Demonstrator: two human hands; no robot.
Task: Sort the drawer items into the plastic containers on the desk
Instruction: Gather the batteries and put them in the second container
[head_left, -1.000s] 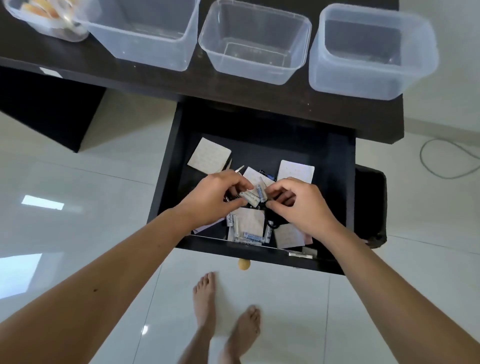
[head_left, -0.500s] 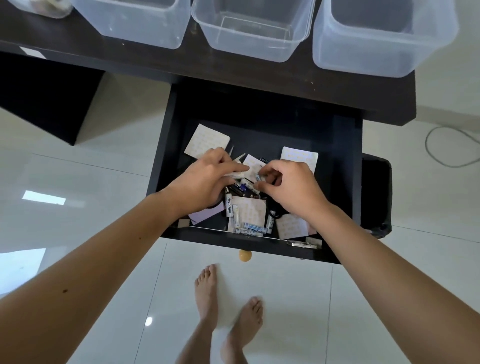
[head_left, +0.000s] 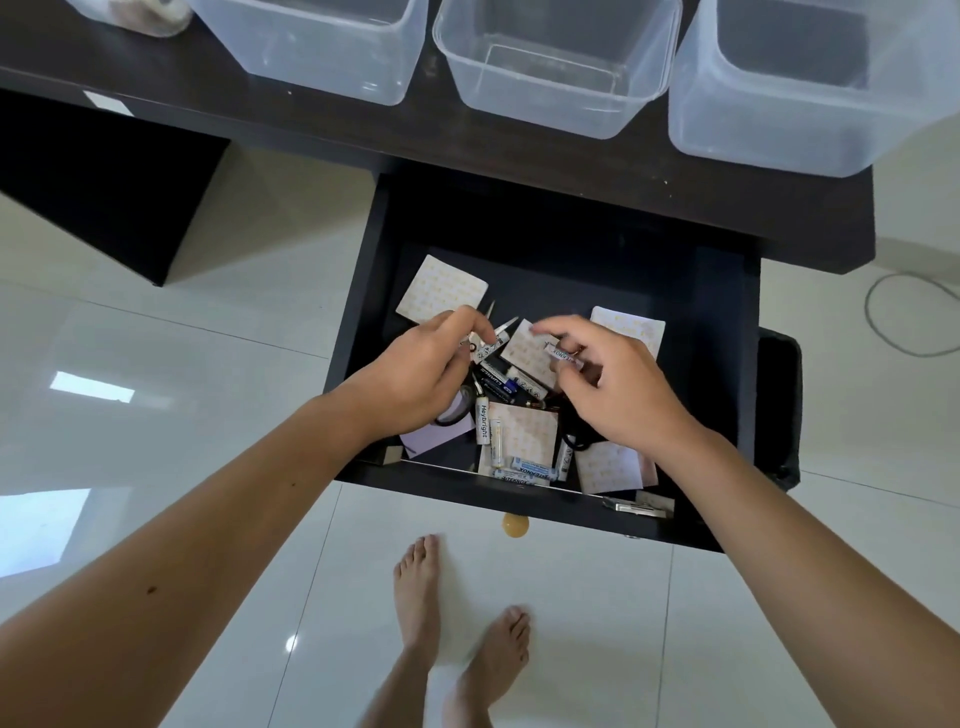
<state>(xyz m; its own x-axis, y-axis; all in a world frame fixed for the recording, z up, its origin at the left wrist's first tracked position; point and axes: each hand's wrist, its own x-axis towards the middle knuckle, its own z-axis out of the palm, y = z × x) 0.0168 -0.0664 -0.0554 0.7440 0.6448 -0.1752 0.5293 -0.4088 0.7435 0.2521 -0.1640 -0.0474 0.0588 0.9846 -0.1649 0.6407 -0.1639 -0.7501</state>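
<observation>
An open black drawer (head_left: 358, 332) under the dark desk (head_left: 291, 130) holds several white batteries (head_left: 483, 422), pale square paper packets (head_left: 441, 288) and black hair ties (head_left: 574, 441). My left hand (head_left: 415, 379) reaches into the drawer's middle and pinches small white batteries between thumb and fingers. My right hand (head_left: 618, 389) hovers beside it, holding one white battery (head_left: 563, 354) in its fingertips. Three clear plastic containers stand on the desk above: left (head_left: 322, 47), middle (head_left: 556, 67), right (head_left: 800, 93).
A fourth container (head_left: 140, 15) with some contents is cut off at the top left. A wooden drawer knob (head_left: 515, 525) sticks out toward me. My bare feet (head_left: 457, 613) stand on glossy white tiles. A cable (head_left: 904, 317) lies on the floor at right.
Both hands shifted slightly back in the drawer and drew apart. My right hand now holds a single battery clear of the pile. The view tilted down, so the containers sit higher.
</observation>
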